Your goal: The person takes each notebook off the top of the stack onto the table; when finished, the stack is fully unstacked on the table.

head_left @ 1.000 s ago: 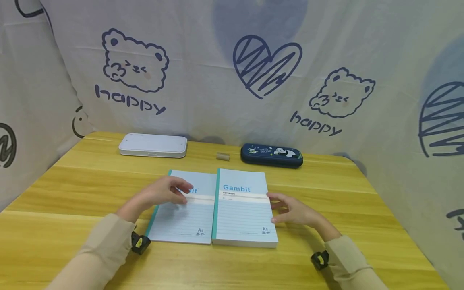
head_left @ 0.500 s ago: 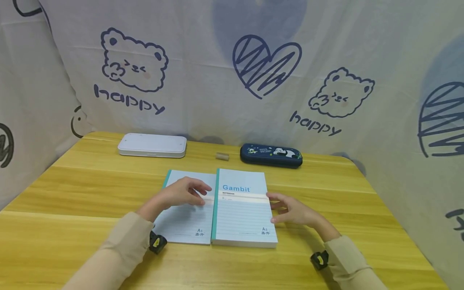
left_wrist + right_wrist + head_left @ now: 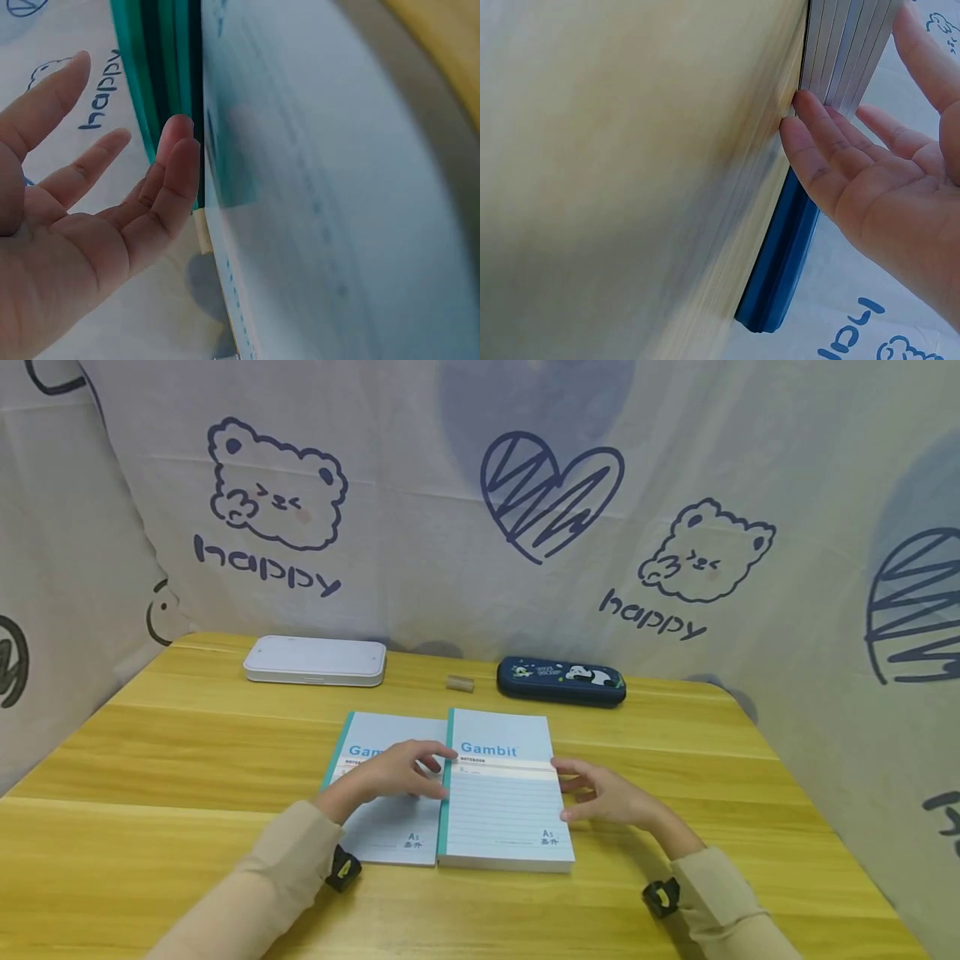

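Observation:
A stack of several notebooks [image 3: 501, 835] with white covers and green spines lies at the middle of the table, its top cover printed "Gambit". Flat to its left is a lower notebook [image 3: 386, 839] of the same kind. My left hand [image 3: 393, 772] is over that lower notebook, partly hiding its print, with fingertips right at the stack's green spines [image 3: 161, 82]. At the stack's right side, my right hand [image 3: 607, 797] has its fingertips against the page edges [image 3: 844, 52], fingers extended and thumb apart. Neither hand is curled round anything.
Behind the notebooks stand a white case [image 3: 315, 660] at left and a dark blue pencil case [image 3: 561, 682] with a panda print at right. A small brownish block [image 3: 460, 683] lies between them. A printed cloth [image 3: 420, 527] hangs along the table's back edge.
My left hand has moved right across the lower notebook until its fingertips reach the stack's spine side. My right hand has stayed at the stack's right edge.

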`<state>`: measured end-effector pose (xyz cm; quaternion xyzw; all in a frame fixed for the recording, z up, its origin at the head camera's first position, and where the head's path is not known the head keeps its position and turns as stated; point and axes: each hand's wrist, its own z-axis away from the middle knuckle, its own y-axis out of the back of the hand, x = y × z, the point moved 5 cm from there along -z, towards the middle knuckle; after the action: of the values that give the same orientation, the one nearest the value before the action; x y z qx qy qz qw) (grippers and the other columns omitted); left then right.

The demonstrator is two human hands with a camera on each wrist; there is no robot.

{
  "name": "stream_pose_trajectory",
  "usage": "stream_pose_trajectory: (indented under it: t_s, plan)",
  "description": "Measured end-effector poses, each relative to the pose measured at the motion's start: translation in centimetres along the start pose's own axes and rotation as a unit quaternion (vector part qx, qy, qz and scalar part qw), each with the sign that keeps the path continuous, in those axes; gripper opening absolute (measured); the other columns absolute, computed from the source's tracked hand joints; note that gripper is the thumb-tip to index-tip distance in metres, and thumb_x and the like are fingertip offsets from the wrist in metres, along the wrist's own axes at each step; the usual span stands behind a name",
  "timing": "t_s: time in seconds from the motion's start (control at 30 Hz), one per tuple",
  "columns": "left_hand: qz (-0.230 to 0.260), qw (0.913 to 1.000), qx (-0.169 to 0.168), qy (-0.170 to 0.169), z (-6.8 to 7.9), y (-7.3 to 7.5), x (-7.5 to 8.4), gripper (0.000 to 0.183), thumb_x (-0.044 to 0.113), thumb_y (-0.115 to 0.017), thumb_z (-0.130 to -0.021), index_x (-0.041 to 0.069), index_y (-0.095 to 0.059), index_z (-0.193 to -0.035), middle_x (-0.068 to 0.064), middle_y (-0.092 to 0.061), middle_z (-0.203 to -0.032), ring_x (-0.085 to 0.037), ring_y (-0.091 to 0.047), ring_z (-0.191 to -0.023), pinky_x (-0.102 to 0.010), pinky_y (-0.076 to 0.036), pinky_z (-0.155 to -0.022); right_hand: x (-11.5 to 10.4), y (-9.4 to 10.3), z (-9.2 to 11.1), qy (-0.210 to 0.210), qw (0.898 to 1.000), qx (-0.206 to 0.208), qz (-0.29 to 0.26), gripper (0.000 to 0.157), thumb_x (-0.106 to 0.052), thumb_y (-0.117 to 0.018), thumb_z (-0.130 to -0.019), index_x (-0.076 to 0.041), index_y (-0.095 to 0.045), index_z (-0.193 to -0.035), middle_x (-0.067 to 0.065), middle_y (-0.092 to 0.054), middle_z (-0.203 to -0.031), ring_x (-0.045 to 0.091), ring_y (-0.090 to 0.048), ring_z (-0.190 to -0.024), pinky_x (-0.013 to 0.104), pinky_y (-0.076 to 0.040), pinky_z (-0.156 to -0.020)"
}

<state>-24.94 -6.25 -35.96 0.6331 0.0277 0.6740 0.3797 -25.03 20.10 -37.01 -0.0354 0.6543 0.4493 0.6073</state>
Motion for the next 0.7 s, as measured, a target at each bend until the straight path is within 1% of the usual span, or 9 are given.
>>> stream_pose_trajectory:
  t_s: [0.17,0.37,0.43,0.6,0.7]
  plan:
    - [-0.021,0.9998,0.003,0.002,-0.2,-0.44,-0.08,0.055,0.02,-0.074,-0.073,0.011,-0.053,-0.123,-0.008,-0.055,-0.102,-0.018,-0.054,-0.083,-0.032,-0.046,-0.069,-0.03,0.0,0.03,-0.001,1.0,0.001,-0.001,0.074,-0.013,-0.067,-0.079,0.009,-0.024,-0.135,0.029,-0.03,-0.134,0.042,-0.04,-0.114,0.051,-0.033,-0.093]
    - [-0.042,0.9991,0.009,0.003,-0.37,-0.59,-0.05,0.058,0.024,-0.075,-0.072,0.01,-0.051,-0.124,-0.007,-0.055,-0.099,-0.017,-0.054,-0.082,-0.032,-0.045,-0.068,-0.04,-0.03,0.0,0.0,1.0,0.0,-0.002,0.073,-0.013,-0.067,-0.08,0.009,-0.025,-0.135,0.029,-0.03,-0.134,0.041,-0.041,-0.114,0.051,-0.033,-0.093]
    - [-0.057,0.9983,0.013,0.003,-0.49,-0.63,-0.02,0.059,0.025,-0.075,-0.072,0.01,-0.051,-0.124,-0.006,-0.055,-0.098,-0.017,-0.054,-0.082,-0.032,-0.046,-0.069,-0.06,-0.03,-0.01,0.0,1.0,-0.001,-0.004,0.073,-0.013,-0.067,-0.08,0.009,-0.024,-0.135,0.029,-0.03,-0.134,0.042,-0.041,-0.114,0.051,-0.032,-0.093]
    - [-0.087,0.9958,0.029,0.001,-0.8,-0.79,0.19,0.063,0.023,-0.078,-0.068,0.011,-0.051,-0.123,-0.005,-0.056,-0.095,-0.017,-0.055,-0.081,-0.033,-0.046,-0.07,-0.09,-0.01,0.01,-0.002,1.0,-0.001,-0.006,0.073,-0.012,-0.067,-0.08,0.009,-0.024,-0.135,0.03,-0.03,-0.134,0.042,-0.041,-0.114,0.05,-0.032,-0.093]
    - [-0.09,0.9952,0.037,0.006,-0.88,-0.87,0.24,0.065,0.02,-0.08,-0.065,0.011,-0.052,-0.123,-0.005,-0.056,-0.093,-0.017,-0.054,-0.081,-0.032,-0.046,-0.069,-0.11,-0.03,0.02,-0.001,1.0,-0.002,-0.008,0.073,-0.012,-0.067,-0.08,0.01,-0.024,-0.135,0.03,-0.029,-0.134,0.042,-0.04,-0.114,0.051,-0.032,-0.093]
